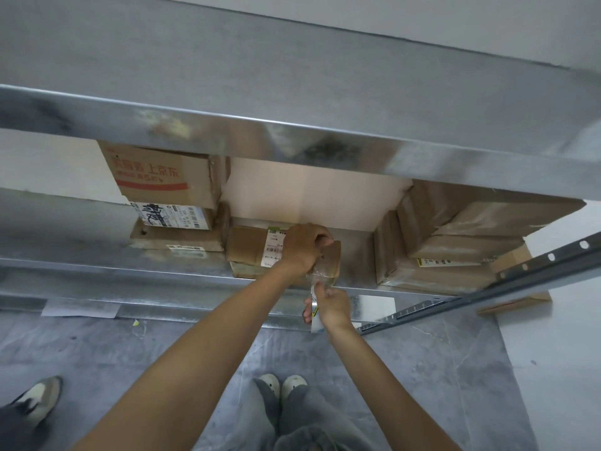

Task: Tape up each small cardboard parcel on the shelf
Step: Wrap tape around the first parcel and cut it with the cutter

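Note:
A small brown cardboard parcel [250, 250] with a white label lies on another parcel at the front of the metal shelf [130, 271]. My left hand [304, 247] grips the parcel's right end from above, fingers curled over it. A crinkled strip of clear tape [320, 276] runs down from that end to my right hand [333, 309], just below the shelf's front edge. My right hand holds a white tool with a yellow mark [314, 315]; I cannot tell what kind of tool it is.
Stacked cardboard boxes [162, 180] stand at the left of the shelf, and larger taped boxes [455, 242] at the right. The upper shelf's edge [292, 131] hangs overhead. A slotted metal rail [487, 281] slants at the right. Another person's shoe [39, 398] is at the lower left.

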A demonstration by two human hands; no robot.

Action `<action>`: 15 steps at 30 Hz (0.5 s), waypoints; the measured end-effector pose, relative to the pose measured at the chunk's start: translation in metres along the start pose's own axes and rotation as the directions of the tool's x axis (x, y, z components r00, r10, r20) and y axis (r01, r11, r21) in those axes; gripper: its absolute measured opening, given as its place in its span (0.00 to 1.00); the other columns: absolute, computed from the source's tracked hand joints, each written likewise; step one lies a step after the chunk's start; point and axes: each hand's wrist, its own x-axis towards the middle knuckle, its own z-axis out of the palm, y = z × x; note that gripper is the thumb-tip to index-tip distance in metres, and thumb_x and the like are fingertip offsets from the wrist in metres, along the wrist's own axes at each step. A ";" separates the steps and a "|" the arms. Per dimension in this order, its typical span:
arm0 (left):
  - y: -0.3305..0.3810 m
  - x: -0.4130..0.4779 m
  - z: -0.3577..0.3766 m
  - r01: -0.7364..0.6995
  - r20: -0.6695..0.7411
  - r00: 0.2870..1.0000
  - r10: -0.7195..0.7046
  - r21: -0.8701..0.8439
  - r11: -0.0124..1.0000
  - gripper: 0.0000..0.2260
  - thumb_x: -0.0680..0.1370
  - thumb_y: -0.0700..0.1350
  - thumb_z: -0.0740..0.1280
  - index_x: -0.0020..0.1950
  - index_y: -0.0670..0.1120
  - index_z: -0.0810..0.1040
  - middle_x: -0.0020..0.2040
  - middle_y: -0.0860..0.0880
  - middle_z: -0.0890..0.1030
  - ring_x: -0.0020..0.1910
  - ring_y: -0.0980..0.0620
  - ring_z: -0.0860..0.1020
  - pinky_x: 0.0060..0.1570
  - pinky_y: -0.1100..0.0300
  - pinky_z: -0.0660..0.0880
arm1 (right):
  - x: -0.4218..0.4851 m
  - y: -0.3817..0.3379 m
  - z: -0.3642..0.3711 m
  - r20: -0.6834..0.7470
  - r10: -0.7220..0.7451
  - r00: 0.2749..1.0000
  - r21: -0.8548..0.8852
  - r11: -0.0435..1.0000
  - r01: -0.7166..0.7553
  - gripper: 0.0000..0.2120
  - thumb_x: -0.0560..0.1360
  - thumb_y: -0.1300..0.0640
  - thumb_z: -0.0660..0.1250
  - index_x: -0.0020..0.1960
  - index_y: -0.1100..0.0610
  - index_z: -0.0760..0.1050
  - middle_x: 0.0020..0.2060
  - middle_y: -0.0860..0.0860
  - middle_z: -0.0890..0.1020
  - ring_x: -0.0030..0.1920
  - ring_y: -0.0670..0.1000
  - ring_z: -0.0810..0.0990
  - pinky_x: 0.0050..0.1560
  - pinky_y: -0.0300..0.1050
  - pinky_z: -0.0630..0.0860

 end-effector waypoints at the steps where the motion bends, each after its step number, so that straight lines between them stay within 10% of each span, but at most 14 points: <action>1: 0.001 0.000 -0.001 -0.017 0.005 1.000 0.017 0.011 1.000 0.07 0.78 0.45 0.67 0.51 0.47 0.84 0.47 0.51 0.85 0.46 0.52 0.82 0.49 0.60 0.75 | 0.000 0.000 -0.001 0.007 0.004 1.000 -0.001 1.000 -0.004 0.24 0.81 0.54 0.58 0.31 0.65 0.73 0.17 0.55 0.74 0.17 0.50 0.71 0.23 0.38 0.71; 4: -0.003 0.000 -0.023 -0.188 0.311 0.940 0.141 0.126 0.974 0.18 0.79 0.53 0.65 0.66 0.48 0.76 0.57 0.48 0.82 0.55 0.48 0.80 0.61 0.54 0.72 | 0.000 0.000 -0.003 0.025 0.021 0.999 -0.005 1.000 -0.021 0.24 0.81 0.54 0.58 0.30 0.65 0.73 0.16 0.54 0.73 0.16 0.51 0.71 0.22 0.38 0.70; 9: -0.013 -0.011 -0.045 -0.490 0.648 0.760 0.056 0.513 0.705 0.54 0.69 0.60 0.74 0.79 0.49 0.38 0.79 0.48 0.48 0.77 0.47 0.50 0.74 0.47 0.49 | 0.001 0.004 -0.008 0.079 0.005 0.997 -0.020 1.000 -0.003 0.25 0.81 0.53 0.58 0.29 0.64 0.72 0.16 0.55 0.73 0.16 0.51 0.70 0.21 0.37 0.69; 15: -0.004 -0.007 -0.050 -0.416 0.682 0.731 0.008 0.437 0.797 0.44 0.76 0.54 0.69 0.79 0.45 0.41 0.79 0.45 0.49 0.77 0.43 0.53 0.74 0.52 0.55 | -0.005 -0.017 -0.028 0.125 -0.022 0.992 0.051 0.999 0.015 0.29 0.81 0.45 0.55 0.29 0.63 0.73 0.17 0.54 0.70 0.16 0.52 0.69 0.23 0.40 0.72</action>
